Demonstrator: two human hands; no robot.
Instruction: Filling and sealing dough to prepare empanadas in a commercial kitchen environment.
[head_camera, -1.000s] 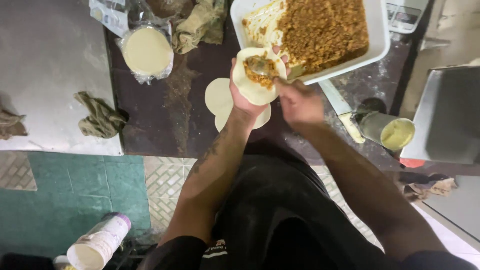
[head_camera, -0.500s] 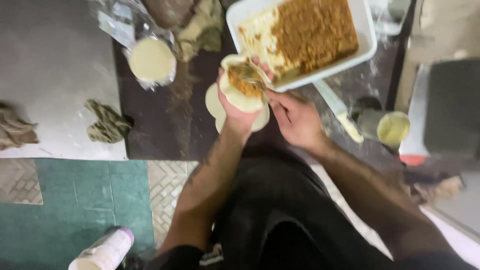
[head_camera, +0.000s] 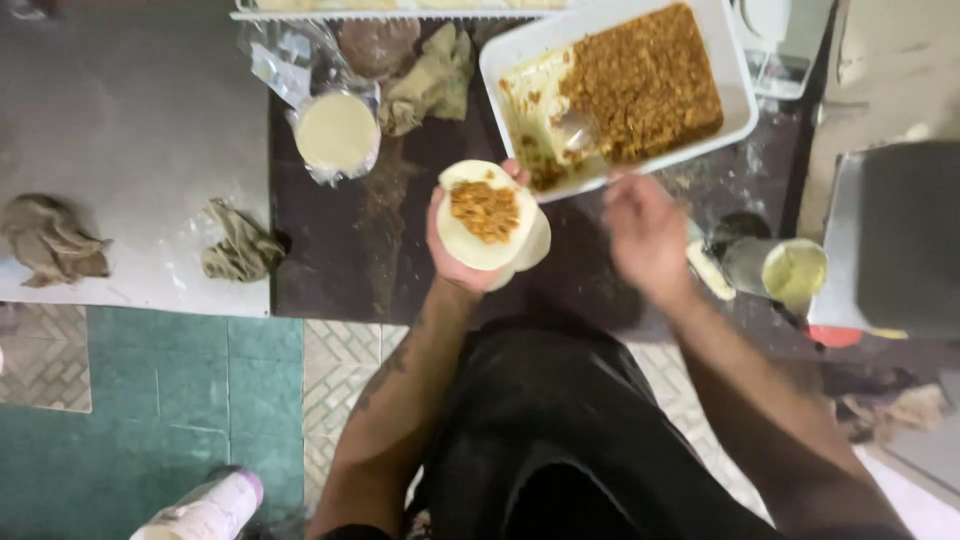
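One view only, from a camera on the person's head, looking almost straight down past the chest and forearms. It sits close above the dark worktop (head_camera: 330, 250), whose far edge lies at the top of the frame, with green floor tiles (head_camera: 150, 400) at lower left.

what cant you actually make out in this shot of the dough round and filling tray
Head view only:
- Right hand: motion-blurred, so whether the fingers hold anything is unclear.
- Spoon in the white tray: smeared, handle not traceable.
- Dough rounds under the left hand: count hidden by the hand and the filled dough round.
- Bottle: cut by the bottom edge.
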